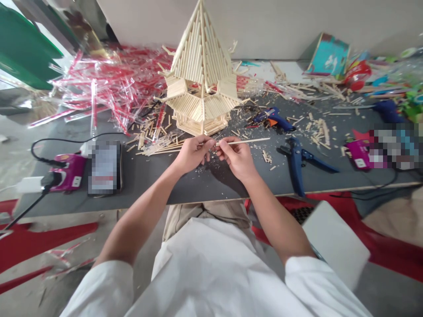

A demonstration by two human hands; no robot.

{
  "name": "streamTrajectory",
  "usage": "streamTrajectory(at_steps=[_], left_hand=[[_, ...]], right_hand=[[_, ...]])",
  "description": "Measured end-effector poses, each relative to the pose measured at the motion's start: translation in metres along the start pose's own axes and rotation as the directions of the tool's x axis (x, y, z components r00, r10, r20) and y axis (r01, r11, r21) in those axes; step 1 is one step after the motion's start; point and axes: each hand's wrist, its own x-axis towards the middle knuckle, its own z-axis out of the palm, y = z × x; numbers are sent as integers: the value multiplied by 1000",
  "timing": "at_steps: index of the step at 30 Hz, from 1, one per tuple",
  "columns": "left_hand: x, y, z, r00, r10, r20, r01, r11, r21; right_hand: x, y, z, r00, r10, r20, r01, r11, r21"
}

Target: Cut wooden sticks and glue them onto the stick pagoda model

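A thin pale wooden stick lies nearly level between my hands, its long free end pointing right. My right hand pinches it between thumb and fingers. At the stick's left end, my left hand is closed in a pinch, the fingertips of both hands almost meeting. Just beyond them stands a pagoda-like model built of wooden sticks, with a pointed roof and a wider lower tier. More long sticks lie on the table by my left hand.
Blue cutting pliers and a blue glue gun lie to the right. Red-and-clear plastic wrappers heap at back left. A phone and purple power socket sit left, with cables. Cut stick bits litter the dark table.
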Motion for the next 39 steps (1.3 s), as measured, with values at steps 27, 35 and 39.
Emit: streamTrajectory(at_steps=[27, 35, 39], left_hand=[[-2, 9, -9, 970, 66, -233, -14, 976, 219], [-4, 17, -13, 966, 89, -241, -32, 973, 228], [-7, 29, -20, 949, 147, -279, -82, 969, 231]], right_hand=[[-30, -34, -34, 991, -40, -130, 11, 977, -215], [-102, -82, -165, 892, -307, -332, -265, 239, -934], [-114, -76, -219, 934, -119, -338, -350, -98, -932]])
